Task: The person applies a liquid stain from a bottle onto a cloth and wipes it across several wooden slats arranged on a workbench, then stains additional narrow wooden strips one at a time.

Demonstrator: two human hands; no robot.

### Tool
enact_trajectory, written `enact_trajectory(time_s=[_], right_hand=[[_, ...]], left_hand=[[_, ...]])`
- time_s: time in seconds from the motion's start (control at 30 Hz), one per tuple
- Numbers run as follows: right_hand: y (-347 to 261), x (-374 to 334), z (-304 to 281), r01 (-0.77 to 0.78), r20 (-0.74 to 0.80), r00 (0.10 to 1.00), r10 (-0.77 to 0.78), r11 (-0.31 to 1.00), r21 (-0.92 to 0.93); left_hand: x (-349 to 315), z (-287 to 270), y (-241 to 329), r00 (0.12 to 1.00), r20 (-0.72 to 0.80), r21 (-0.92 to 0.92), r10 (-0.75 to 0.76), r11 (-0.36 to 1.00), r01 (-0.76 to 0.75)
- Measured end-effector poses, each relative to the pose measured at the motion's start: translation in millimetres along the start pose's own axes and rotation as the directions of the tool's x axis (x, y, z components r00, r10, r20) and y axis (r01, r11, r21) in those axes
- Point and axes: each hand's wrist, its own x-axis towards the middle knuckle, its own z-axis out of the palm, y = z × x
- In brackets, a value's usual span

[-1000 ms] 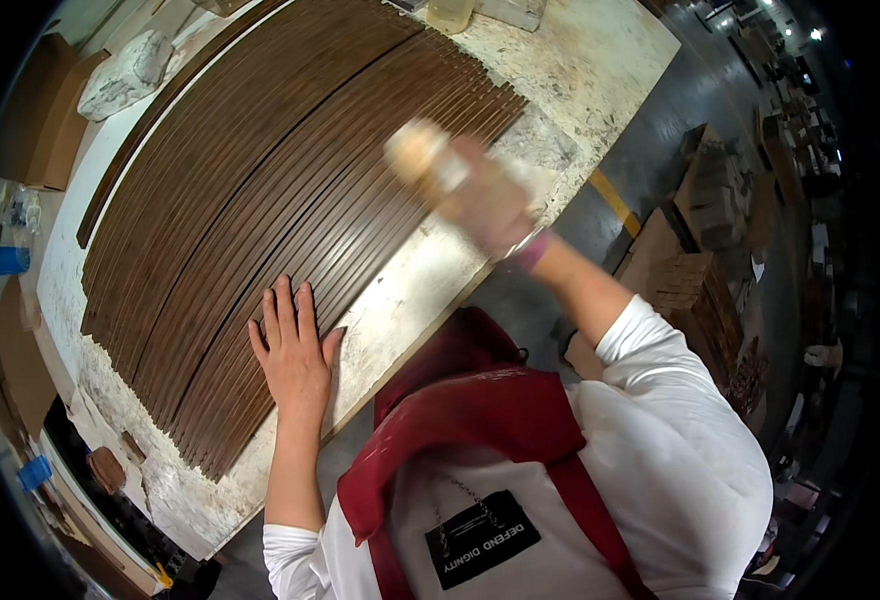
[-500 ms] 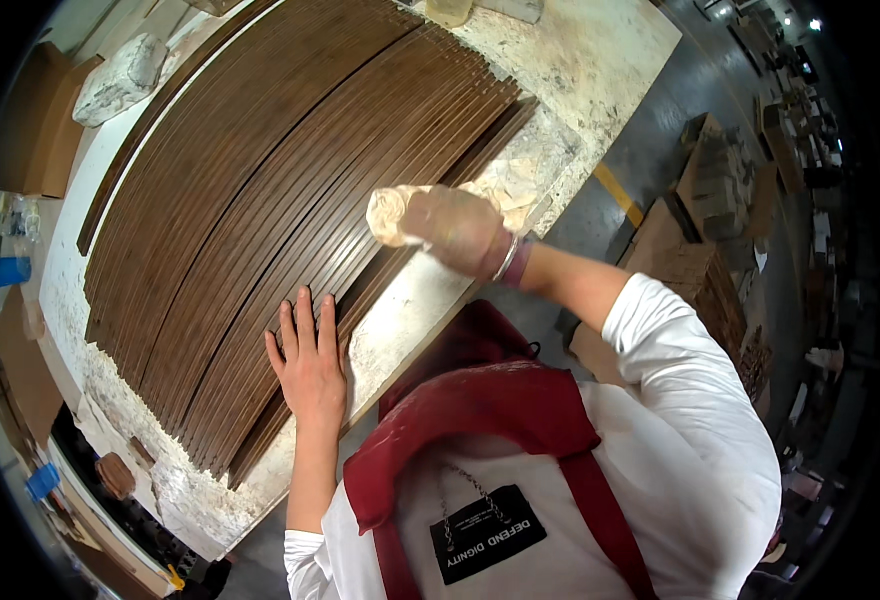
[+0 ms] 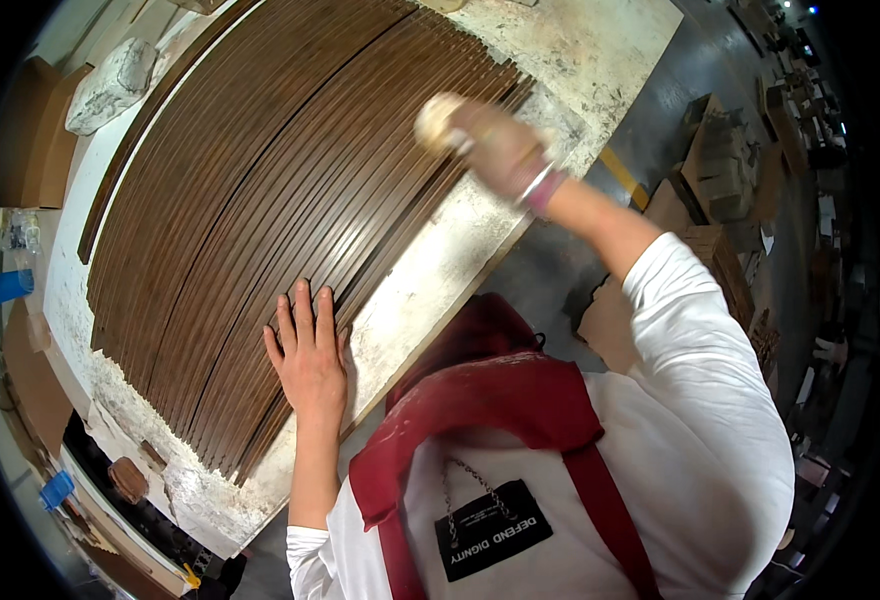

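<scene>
Long, narrow dark-brown wooden strips lie side by side across a whitish, stained work table. My left hand rests flat with fingers spread on the near strips, by their near edge. Farther right, my right hand looks gloved and is smeared by motion. Its fingers are wrapped round a cream-coloured wad of cloth, over the right-hand part of the strips. Whether the cloth touches the wood cannot be made out.
One separate brown strip lies along the far side. Beyond it sit a white wrapped bundle and a cardboard box. Blue containers stand at far left. Cardboard boxes stand on the floor at right.
My right hand has swept away and to the right with the cloth, along the strips. A crumpled cloth or paper on the table at right is now mostly behind it. My left hand stays put.
</scene>
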Motion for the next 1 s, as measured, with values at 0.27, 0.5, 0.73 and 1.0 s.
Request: enact_trajectory(time_s=[0.27,0.5,0.73,1.0], right_hand=[[-22,-8,-2,0.251,0.095,0.967,-0.237,0.951,-0.180],[38,23,-37,-0.280,-0.011,0.960,0.280,0.953,-0.114],[61,22,-29,-0.215,0.034,0.976,0.213,0.971,0.100],[-21,0,7,0.242,0.311,0.938,-0.155,0.933,-0.266]], left_hand=[[1,-3,3,1.000,0.009,-0.004,-0.009,1.000,0.009],[6,-5,0,1.000,0.026,0.007,0.015,1.000,-0.015],[4,-5,0,1.000,0.020,-0.002,0.019,1.000,-0.019],[7,-1,0,1.000,-0.003,-0.006,0.028,1.000,-0.028]])
